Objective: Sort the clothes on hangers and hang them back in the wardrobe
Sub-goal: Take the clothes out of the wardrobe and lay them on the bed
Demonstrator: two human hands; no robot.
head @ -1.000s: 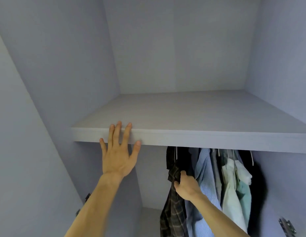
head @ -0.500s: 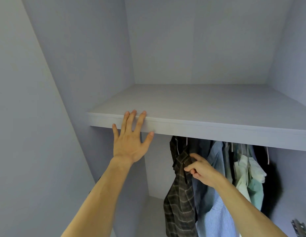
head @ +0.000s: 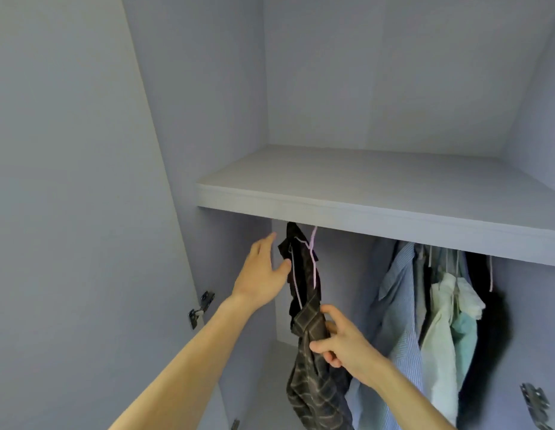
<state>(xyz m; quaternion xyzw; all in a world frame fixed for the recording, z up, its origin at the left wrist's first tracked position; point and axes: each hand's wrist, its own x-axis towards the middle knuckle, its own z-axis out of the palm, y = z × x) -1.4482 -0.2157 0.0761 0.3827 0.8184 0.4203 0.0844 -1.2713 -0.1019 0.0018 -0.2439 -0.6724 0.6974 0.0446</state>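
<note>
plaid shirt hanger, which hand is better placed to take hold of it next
Probably the left hand: it is open, up beside the pink hanger. The right hand is lower, its grip on the plaid shirt.

Dark brown plaid shirt (head: 313, 386), pink hanger (head: 313, 259)

Pale wardrobe shelf (head: 378, 178), shirts (head: 403, 305) hanging beneath

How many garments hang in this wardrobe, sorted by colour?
Dark plaid shirt: 1
Blue shirts: 2
Grey garment: 1
White shirt: 1
Mint shirt: 1
Black garment: 1
Total: 7 that I can tell apart
</note>
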